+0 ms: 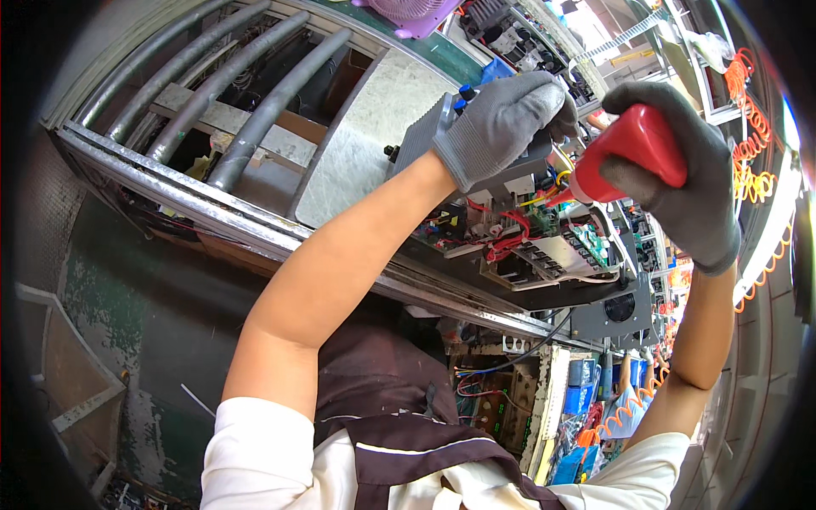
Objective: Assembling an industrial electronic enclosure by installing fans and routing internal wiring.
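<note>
My right hand [684, 174], in a dark grey glove, is wrapped around a red squeeze bottle [633, 153]. The bottle is tilted, and its narrow red nozzle [559, 198] points down and left at the wiring inside an open electrical unit [544, 246]. Red and yellow wires, green circuit boards and white parts show in that unit. My left hand [506, 123], gloved in lighter grey, is curled over the top of a grey metal panel [422, 132] with blue knobs [465, 95]. Its fingertips are partly hidden behind the panel's upper edge.
Metal rollers [280, 110] run in a frame at the left, beside a pale board [370, 127]. A purple fan [412, 13] stands at the far side. Orange coiled hoses [748, 127] hang at the right. Another person's blue sleeve [625, 412] shows farther along the line.
</note>
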### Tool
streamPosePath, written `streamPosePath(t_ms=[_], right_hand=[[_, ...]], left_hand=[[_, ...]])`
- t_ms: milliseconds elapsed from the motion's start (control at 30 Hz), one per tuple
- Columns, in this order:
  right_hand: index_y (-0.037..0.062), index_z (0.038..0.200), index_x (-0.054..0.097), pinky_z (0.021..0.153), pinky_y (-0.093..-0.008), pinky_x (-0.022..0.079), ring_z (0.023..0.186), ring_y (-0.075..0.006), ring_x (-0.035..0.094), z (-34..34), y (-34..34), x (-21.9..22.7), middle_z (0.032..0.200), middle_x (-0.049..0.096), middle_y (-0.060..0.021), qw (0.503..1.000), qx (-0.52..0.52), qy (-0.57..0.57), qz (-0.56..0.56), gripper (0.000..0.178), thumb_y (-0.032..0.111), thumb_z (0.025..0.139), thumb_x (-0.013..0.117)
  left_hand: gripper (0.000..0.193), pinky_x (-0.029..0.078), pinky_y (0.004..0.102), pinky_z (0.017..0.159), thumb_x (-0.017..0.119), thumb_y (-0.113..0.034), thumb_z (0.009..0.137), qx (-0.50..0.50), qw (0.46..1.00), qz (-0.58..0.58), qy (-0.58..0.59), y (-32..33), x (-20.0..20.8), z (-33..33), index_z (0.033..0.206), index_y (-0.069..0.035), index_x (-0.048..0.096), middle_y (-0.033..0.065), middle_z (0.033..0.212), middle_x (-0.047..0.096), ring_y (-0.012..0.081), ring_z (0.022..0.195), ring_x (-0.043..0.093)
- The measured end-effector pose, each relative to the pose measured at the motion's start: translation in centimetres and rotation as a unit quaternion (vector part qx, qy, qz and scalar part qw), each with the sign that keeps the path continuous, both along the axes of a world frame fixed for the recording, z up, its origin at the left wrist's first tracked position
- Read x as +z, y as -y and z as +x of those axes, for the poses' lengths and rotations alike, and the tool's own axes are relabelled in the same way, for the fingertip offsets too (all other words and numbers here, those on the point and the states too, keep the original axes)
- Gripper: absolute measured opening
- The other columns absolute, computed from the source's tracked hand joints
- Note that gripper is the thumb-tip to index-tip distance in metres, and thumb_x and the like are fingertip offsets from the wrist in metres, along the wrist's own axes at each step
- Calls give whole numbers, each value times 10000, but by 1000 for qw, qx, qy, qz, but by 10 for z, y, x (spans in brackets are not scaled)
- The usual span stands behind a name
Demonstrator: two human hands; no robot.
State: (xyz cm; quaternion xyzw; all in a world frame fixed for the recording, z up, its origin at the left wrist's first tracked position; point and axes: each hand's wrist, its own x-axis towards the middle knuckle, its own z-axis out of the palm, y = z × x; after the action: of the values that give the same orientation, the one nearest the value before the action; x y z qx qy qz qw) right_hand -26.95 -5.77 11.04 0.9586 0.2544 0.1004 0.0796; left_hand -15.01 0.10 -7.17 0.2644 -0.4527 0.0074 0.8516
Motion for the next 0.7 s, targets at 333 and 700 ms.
streamPosePath(t_ms=[333,700], right_hand=[[56,1073,602,713,-328,537,818,-245,683,-42,17,-27,938,687,-82,987,69,141,-20,534,182,627,866],[35,1087,529,521,-330,503,648,-275,657,-85,52,-58,975,662,-266,968,196,133,-79,405,122,744,724]], left_hand=[[356,562,304,769,388,-249,1013,-7,1000,-3,29,4,0,4,956,16,619,101,900,648,162,862,642],[331,529,325,828,387,-215,1006,0,999,18,30,3,-1,5,947,26,606,116,919,645,188,868,637]])
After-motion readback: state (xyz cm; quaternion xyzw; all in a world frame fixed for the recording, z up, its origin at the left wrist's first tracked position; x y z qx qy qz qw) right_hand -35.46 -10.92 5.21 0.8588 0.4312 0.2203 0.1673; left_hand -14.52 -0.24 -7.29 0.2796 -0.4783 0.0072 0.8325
